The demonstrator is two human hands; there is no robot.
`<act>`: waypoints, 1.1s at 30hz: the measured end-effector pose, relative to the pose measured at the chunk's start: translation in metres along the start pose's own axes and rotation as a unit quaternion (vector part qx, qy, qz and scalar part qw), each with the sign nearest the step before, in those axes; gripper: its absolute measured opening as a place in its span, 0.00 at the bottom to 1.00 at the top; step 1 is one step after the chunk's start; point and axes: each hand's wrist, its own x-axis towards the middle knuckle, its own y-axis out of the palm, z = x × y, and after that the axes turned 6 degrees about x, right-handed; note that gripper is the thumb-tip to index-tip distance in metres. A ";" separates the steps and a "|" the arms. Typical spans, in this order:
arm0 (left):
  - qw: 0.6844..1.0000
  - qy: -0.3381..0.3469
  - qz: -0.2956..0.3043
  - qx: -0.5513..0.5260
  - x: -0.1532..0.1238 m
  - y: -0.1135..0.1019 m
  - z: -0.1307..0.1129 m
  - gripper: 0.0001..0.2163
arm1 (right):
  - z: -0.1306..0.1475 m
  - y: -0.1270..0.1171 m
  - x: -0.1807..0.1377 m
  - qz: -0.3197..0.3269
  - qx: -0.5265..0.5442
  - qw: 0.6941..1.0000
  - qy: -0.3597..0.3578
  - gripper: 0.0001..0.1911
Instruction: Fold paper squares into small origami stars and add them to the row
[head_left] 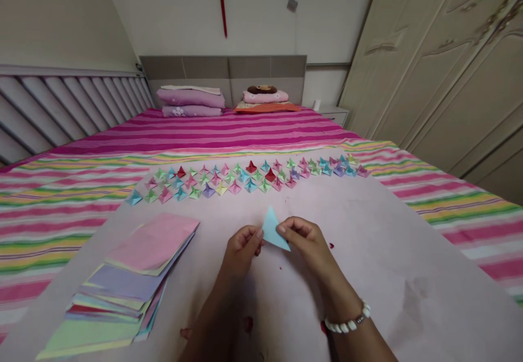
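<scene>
A light blue folded paper triangle [273, 228] is held up between both hands over a pale pink board [388, 253]. My left hand [242, 249] pinches its left edge with fingers curled. My right hand [306, 240], with a white bead bracelet [348, 323] on the wrist, pinches its right side. Beyond the hands, several small folded paper shapes in many colours [245, 179] lie in rows across the board's far edge.
A fanned stack of coloured paper sheets [126, 283], pink on top, lies left of my hands. The board rests on a bed with a striped pink cover [229, 133]. Folded pillows [190, 102] sit at the headboard. A wardrobe [449, 68] stands to the right.
</scene>
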 end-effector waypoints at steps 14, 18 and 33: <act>0.996 -0.032 0.050 -0.059 -0.001 0.002 0.002 0.17 | -0.008 -0.005 0.002 0.037 0.054 0.998 0.028 0.18; 0.998 -0.021 0.036 -0.048 0.000 0.002 0.003 0.16 | -0.007 -0.005 0.003 0.032 0.051 0.998 0.025 0.14; 0.998 0.023 -0.053 0.034 0.000 0.003 -0.001 0.14 | -0.001 0.005 0.002 0.030 -0.023 0.999 0.016 0.12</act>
